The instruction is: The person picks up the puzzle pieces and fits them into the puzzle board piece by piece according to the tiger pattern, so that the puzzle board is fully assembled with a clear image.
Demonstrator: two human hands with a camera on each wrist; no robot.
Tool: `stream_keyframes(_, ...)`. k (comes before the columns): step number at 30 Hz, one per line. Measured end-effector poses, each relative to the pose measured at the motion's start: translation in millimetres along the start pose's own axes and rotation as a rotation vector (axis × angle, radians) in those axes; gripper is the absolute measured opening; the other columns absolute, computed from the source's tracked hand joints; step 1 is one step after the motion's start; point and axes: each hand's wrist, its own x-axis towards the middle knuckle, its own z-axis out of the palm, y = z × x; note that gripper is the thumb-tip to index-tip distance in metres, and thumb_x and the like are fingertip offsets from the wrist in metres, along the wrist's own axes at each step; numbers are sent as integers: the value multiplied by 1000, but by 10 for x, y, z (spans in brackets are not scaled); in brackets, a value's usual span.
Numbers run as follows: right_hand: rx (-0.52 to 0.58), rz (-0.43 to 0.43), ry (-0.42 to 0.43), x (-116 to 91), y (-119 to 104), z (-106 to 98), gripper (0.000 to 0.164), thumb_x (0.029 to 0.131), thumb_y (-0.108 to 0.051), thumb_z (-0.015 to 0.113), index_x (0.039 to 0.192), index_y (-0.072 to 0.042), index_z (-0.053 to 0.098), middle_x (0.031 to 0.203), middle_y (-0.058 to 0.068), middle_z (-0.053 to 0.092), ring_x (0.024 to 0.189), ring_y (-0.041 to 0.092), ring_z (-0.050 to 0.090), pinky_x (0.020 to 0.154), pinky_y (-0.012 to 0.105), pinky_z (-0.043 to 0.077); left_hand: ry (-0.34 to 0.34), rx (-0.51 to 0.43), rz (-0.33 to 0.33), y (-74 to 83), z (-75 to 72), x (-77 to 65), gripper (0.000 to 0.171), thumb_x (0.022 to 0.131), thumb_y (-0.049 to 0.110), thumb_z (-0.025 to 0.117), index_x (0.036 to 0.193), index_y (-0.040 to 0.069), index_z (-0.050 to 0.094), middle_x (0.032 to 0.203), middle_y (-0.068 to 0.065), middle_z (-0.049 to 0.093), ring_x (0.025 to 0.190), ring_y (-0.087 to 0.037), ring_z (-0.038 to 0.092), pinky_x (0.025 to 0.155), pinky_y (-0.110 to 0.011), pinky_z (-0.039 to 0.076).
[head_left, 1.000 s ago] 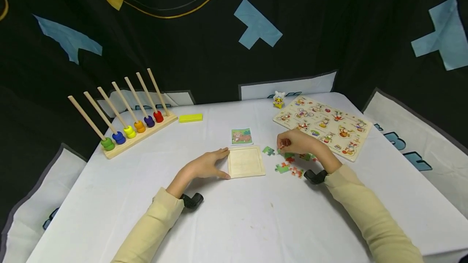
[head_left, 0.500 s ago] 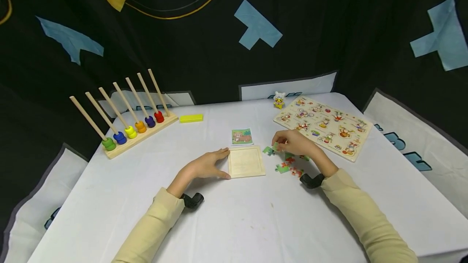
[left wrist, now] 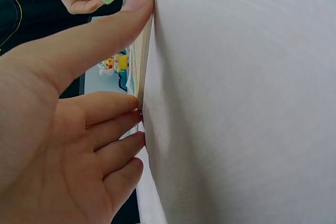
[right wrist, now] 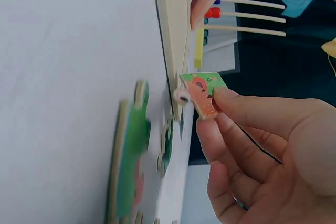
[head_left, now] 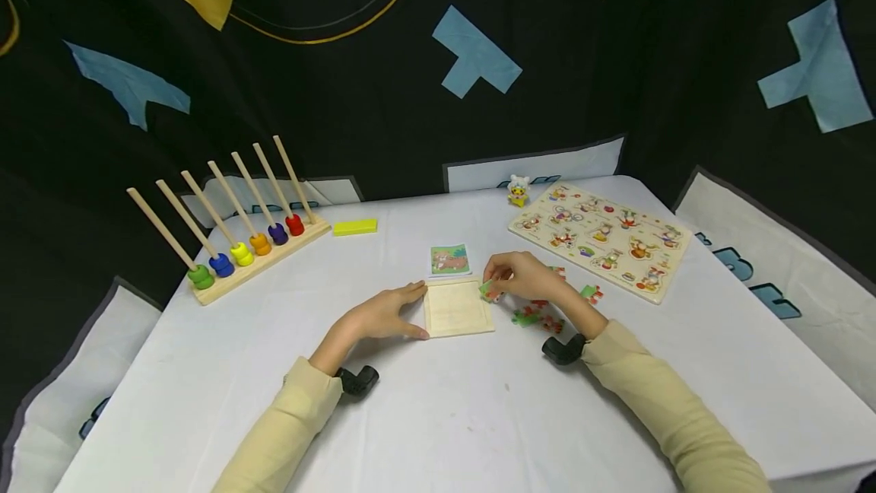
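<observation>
My right hand (head_left: 523, 278) pinches a green and orange jigsaw puzzle piece (right wrist: 203, 94) between thumb and fingertips, by the right edge of a square wooden puzzle frame (head_left: 457, 309). The frame lies flat, its pale floor bare. Along its left side, my left hand (head_left: 378, 315) rests with fingers and thumb spread, touching the edge near its two left corners. The left wrist view shows the thumb (left wrist: 94, 45) against the frame's edge. Loose puzzle pieces (head_left: 527, 316) lie on the table right of the frame, partly hidden by the right hand and forearm.
A small picture card (head_left: 449, 259) lies just behind the frame. At the back right are a wooden peg puzzle board (head_left: 602, 238) and a small figurine (head_left: 518, 190). A rod stacker with coloured beads (head_left: 256, 257) stands at left, beside a yellow block (head_left: 354, 227).
The right hand has picked a puzzle piece from the pile and carried it left to the frame's right edge. The left hand stays at the frame's left side.
</observation>
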Motion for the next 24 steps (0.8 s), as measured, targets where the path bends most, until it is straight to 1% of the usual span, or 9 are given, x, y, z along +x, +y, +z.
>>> stream_keyframes(4,3,34,15,67,-55,49,10,85,-9,74,92,-7,67,85,0,69,75,15,63,64,29,51,-1,3,0,-7,-10,-3,91,80,36,78,148,-3,31,156,-15,24,144,-31,19,116,-45,20)
stream_keyframes(6,-6,57,19,104,-78,77,12,84,-12,76,92,-9,68,86,-1,68,77,13,62,67,29,51,-5,0,3,-10,-7,0,92,81,36,78,148,-4,30,156,-15,24,144,-31,19,116,-45,20)
stream_keyframes(11,-16,68,18,200,-116,166,12,84,-13,76,94,-10,69,86,-1,67,78,13,61,67,28,50,-9,9,-2,-8,1,4,93,81,37,78,149,-4,28,156,-17,22,144,-31,19,116,-43,20)
stream_keyframes(14,-20,63,13,255,-138,217,10,85,-10,74,94,-10,69,85,-1,67,76,13,61,65,27,50,-4,24,-2,-9,1,3,93,81,37,77,149,-4,28,156,-18,23,144,-32,20,116,-43,20)
stream_keyframes(19,-34,65,10,351,-168,293,7,86,-5,70,93,-8,69,85,1,67,73,12,59,63,25,49,-6,17,-13,-6,-7,11,92,81,37,78,148,-4,29,156,-17,23,144,-32,20,116,-45,20)
stream_keyframes(24,-37,84,-7,476,-186,366,9,87,-5,70,96,-7,71,88,3,67,71,11,58,60,23,48,-15,11,-14,-14,-6,19,93,81,38,77,149,-3,29,156,-16,23,144,-31,19,116,-44,20)
